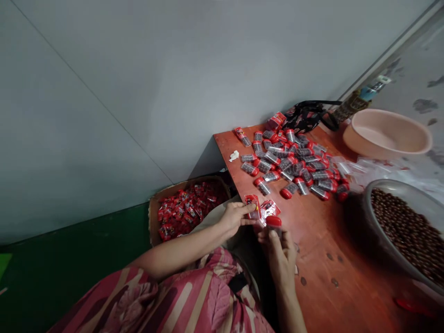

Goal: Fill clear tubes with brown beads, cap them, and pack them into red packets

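My left hand (236, 217) pinches a small red printed packet (253, 206) at the table's near left edge. Just right of it, my right hand (280, 252) is closed around a small clear bottle with a red cap (274, 221), its cap upward. Beneath and behind the hands lie a few more red printed packets (269, 209). Farther back on the table is a heap of filled clear bottles with red caps (286, 162), mostly on their sides. Dark contents show through their walls.
On the red table (319, 286), a large grey basin (371, 231) of dark brown beads or beans stands at right. Behind it are clear plastic bags (381, 169), a peach basin (385, 134) and a dark patterned bag (301, 118). A carton (154, 222) of red packets sits left, below table height.
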A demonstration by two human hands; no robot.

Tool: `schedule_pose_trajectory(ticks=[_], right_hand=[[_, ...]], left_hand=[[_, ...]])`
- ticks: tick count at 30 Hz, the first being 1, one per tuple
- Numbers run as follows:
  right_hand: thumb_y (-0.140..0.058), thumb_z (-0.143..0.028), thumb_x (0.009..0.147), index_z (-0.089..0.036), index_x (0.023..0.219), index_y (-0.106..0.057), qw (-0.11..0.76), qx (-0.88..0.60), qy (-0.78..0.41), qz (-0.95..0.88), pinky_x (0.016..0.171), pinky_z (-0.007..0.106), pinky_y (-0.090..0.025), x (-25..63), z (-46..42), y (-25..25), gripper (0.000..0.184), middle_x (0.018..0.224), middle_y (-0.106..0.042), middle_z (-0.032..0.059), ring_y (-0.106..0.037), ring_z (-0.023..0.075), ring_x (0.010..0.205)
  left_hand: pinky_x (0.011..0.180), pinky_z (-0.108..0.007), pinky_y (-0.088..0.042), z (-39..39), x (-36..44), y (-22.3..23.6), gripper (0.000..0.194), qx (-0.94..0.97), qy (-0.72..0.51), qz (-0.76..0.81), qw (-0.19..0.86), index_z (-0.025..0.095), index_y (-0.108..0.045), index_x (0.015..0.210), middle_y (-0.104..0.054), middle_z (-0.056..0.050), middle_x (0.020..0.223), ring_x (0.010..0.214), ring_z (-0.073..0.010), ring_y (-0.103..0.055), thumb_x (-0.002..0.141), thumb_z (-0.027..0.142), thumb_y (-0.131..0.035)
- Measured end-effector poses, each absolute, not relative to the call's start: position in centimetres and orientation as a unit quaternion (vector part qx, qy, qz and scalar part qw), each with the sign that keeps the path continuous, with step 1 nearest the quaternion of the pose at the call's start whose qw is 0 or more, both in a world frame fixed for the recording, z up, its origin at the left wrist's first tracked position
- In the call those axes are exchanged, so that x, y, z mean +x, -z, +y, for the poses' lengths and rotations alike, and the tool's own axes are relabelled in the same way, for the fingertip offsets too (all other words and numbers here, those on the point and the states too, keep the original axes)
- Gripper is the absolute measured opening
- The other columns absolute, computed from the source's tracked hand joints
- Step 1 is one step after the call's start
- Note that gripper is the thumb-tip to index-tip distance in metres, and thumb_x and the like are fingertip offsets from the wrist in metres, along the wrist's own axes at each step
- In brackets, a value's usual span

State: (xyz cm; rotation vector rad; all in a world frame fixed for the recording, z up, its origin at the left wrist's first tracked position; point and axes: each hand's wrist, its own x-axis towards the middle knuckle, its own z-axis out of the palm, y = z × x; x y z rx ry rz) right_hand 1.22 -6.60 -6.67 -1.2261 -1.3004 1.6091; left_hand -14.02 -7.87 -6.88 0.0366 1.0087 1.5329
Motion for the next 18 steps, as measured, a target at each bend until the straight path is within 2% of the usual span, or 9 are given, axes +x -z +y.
schedule_pose_trajectory(ticks=[6, 13, 18], right_hand=[[-0.058, -0.039, 0.077, -0.019, 0.107, -0.050, 0.363, -0.519, -0.511, -0.581, 0.054, 0.025, -0.047, 1.1, -8.2, 7.0, 0.037, 0.077, -0.061, 0.0006, -0.057, 0.0130, 0.058], [-0.057, -0.038, 0.077, -0.019, 0.110, -0.048, 0.378, -0.516, -0.517, -0.569, 0.052, 0.025, -0.048, 0.6, -7.7, 7.5, 0.038, 0.079, -0.060, 0.0006, -0.056, 0.0116, 0.055], [-0.059, -0.037, 0.076, -0.018, 0.109, -0.046, 0.424, -0.519, -0.522, -0.528, 0.051, 0.024, -0.048, 0.7, -7.7, 7.3, 0.039, 0.074, -0.060, -0.0002, -0.057, 0.0120, 0.055]], left_hand=[[0.059, -0.028, -0.053, -7.1, -13.3, 6.5, 0.022, -0.043, -0.678, 0.363, 0.638, 0.007, -0.061, 0.069, -0.064, -0.005, 0.066, 0.057, -0.0129, -0.060, 0.063, 0.024, -0.073], [0.062, -0.029, -0.052, -6.9, -12.1, 6.2, 0.022, -0.022, -0.682, 0.350, 0.642, 0.007, -0.061, 0.070, -0.064, -0.006, 0.065, 0.057, -0.0135, -0.061, 0.063, 0.024, -0.073], [0.063, -0.027, -0.052, -6.5, -12.3, 6.2, 0.020, -0.036, -0.687, 0.367, 0.626, 0.009, -0.060, 0.070, -0.065, -0.007, 0.071, 0.063, -0.0145, -0.062, 0.065, 0.025, -0.072]])
